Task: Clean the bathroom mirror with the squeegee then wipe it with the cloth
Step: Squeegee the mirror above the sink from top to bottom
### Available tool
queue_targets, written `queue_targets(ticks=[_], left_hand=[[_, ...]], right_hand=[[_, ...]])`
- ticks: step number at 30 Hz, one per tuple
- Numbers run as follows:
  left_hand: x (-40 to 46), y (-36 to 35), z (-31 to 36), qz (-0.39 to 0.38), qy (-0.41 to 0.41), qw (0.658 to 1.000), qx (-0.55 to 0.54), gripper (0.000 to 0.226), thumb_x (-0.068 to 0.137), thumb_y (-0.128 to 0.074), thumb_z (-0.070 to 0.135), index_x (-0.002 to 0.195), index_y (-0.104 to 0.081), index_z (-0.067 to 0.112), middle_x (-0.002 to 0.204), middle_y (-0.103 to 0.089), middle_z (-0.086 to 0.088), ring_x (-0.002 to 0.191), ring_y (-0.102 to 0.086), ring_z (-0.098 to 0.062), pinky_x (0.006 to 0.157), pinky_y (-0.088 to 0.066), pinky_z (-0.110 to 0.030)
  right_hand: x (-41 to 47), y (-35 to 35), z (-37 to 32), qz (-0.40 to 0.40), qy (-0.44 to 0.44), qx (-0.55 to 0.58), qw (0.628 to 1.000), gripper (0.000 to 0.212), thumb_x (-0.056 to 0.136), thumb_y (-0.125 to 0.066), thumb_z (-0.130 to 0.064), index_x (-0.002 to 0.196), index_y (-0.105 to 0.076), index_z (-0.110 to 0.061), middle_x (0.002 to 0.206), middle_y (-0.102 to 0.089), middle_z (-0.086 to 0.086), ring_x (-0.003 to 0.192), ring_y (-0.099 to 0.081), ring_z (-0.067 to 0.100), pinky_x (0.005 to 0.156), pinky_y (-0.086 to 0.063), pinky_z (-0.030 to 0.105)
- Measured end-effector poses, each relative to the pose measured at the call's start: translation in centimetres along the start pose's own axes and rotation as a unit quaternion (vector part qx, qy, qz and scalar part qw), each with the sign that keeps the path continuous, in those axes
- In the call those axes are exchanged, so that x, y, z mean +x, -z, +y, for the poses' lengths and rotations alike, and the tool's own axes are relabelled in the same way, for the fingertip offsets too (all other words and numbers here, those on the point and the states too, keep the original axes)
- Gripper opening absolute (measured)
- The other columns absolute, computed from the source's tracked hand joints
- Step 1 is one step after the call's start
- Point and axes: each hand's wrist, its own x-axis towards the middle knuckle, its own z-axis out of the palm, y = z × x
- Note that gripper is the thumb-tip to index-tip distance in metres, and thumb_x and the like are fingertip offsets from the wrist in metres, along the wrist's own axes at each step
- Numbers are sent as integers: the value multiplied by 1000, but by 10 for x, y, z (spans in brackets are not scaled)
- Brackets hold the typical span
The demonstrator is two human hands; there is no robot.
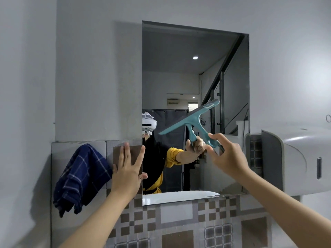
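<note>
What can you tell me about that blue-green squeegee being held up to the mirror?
The squeegee is teal and looks like plastic: a long straight blade bar joined in a T to a short handle. It is tilted, the right end higher. The right hand pinches the handle's end, and the blade lies against or just off the mirror, low in its right half.

Teal plastic T-shaped squeegee [192, 120]: uniform teal, pale label patch on blade bar. Dark navy cloth [81, 178]: thin white windowpane check. Tiled wall band [179, 217]: grey and brown checker squares. Painted wall [98, 77]: plain pale grey. Wall dispenser [295, 160]: white, grey side.
</note>
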Motion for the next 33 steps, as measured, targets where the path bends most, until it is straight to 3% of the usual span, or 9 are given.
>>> queue_targets(ticks=[3,7,12,15,20,23,26,29,33], left_hand=[[0,0,0,-2,-2,1000,1,94,77,-64,42,146,-1,33,153,7,-16,140,3,-37,98,-29,-64],[0,-1,0,-4,-1,1000,6,96,78,-65,41,146,1,32,153,10,-16,140,5,-36,99,-29,-64],[0,-1,0,-2,-5,1000,8,98,74,-70,40,146,-4,31,153,5,-17,140,1,-37,95,-31,-65],[1,-1,0,-2,-4,1000,15,99,73,-71,40,146,-6,30,153,3,-18,139,-1,-38,93,-33,-66],[2,0,0,-3,-8,1000,22,99,73,-71,39,147,-6,28,152,4,-20,139,-1,-40,92,-34,-68],[3,0,-1,-8,-6,1000,27,99,76,-68,40,146,1,31,152,11,-19,139,6,-38,96,-32,-67],[1,0,0,-13,-6,999,32,99,77,-66,40,146,5,31,152,12,-20,139,7,-39,97,-30,-66],[1,1,2,-19,-3,999,33,98,78,-65,40,145,6,31,153,13,-20,140,7,-39,99,-29,-65],[0,1,3,-21,-2,999,33,98,79,-64,40,145,8,31,153,14,-21,140,8,-39,99,-29,-65]], right_hand=[[-6,20,22,4,-9,-26,1000,36,83,-72,-22,117,-63,-17,45,-41,-15,33,-28,2,39,-22,15],[-13,34,51,2,-27,-48,999,34,83,-71,-27,116,-62,-23,46,-52,-1,33,-27,11,40,-23,19],[-30,45,77,-5,-74,-33,997,31,83,-70,-25,113,-61,-24,55,-60,2,40,-50,33,37,-41,34],[-42,47,89,0,-103,-15,995,30,83,-70,-25,112,-60,-24,59,-60,-5,42,-52,32,38,-42,34],[-58,34,83,18,-157,72,985,27,85,-70,-17,110,-60,-19,92,-66,5,59,-61,37,50,-56,47],[-66,24,69,34,-208,125,970,19,86,-68,-16,104,-60,-17,95,-63,-2,71,-62,33,59,-55,40],[-73,17,55,45,-256,150,954,14,88,-67,-17,98,-58,-20,89,-59,-13,62,-54,26,51,-47,29],[-75,16,40,53,-288,185,938,13,89,-65,-20,98,-55,-20,88,-59,-7,56,-49,16,43,-40,19],[-72,15,17,58,-348,222,909,19,90,-61,-25,105,-53,-18,85,-58,2,51,-48,10,40,-40,21]])
